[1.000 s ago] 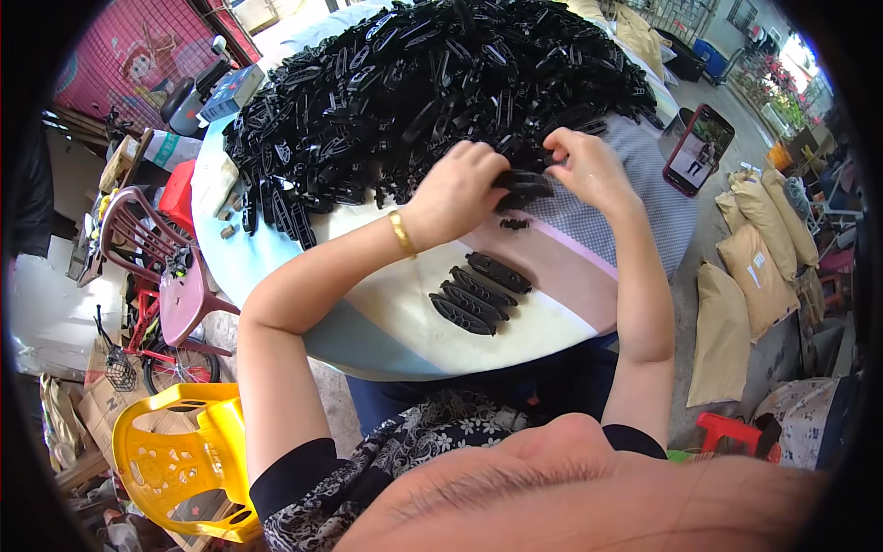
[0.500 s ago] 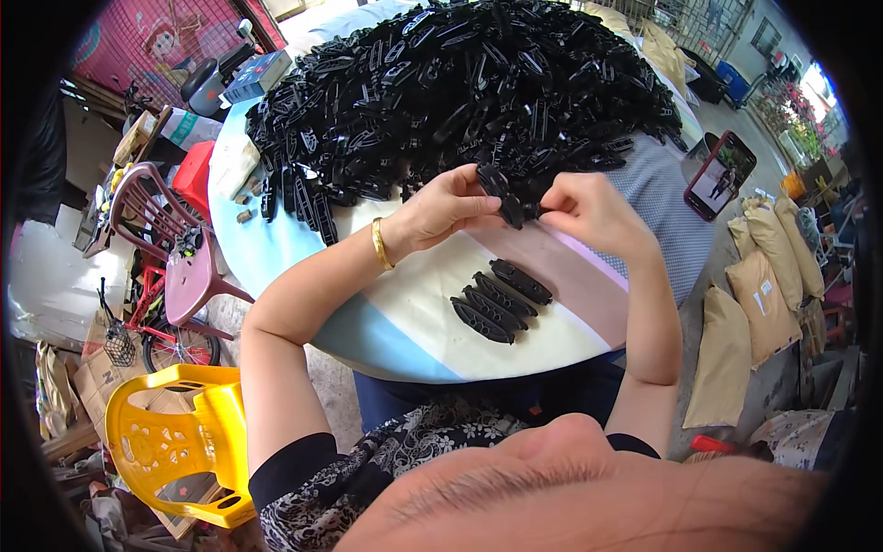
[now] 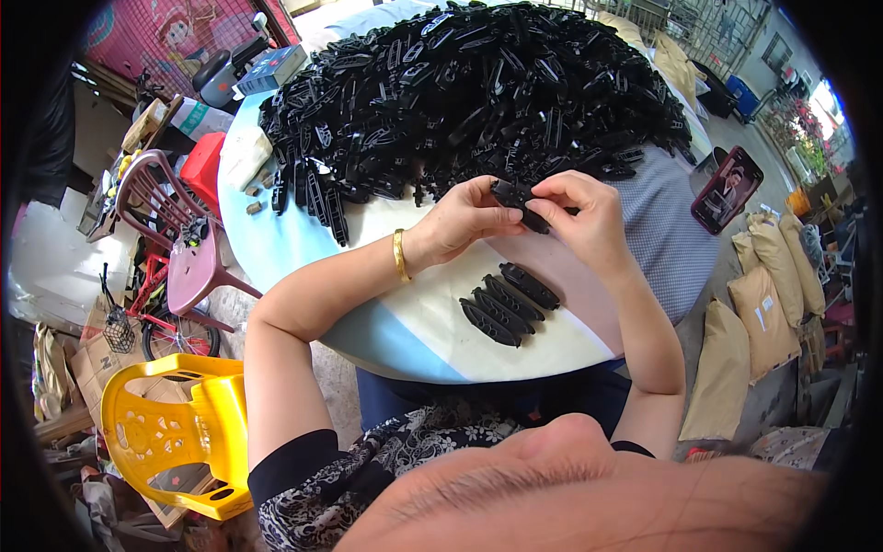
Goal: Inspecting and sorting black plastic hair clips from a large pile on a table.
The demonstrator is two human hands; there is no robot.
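Two hands meet over the round table, and both pinch one small black plastic piece between them. I see the left hand closed on the left end of this piece with thumb and fingers together; a gold bracelet sits on its wrist. The right hand closes on the right end in the same way. The piece is held just above the table, at the near edge of a big heap of black plastic parts. Near the hands, closer to me, a short row of finished black pieces lies side by side on the tabletop. A phone lies at the right side, and a yellow plastic chair stands low at the left.
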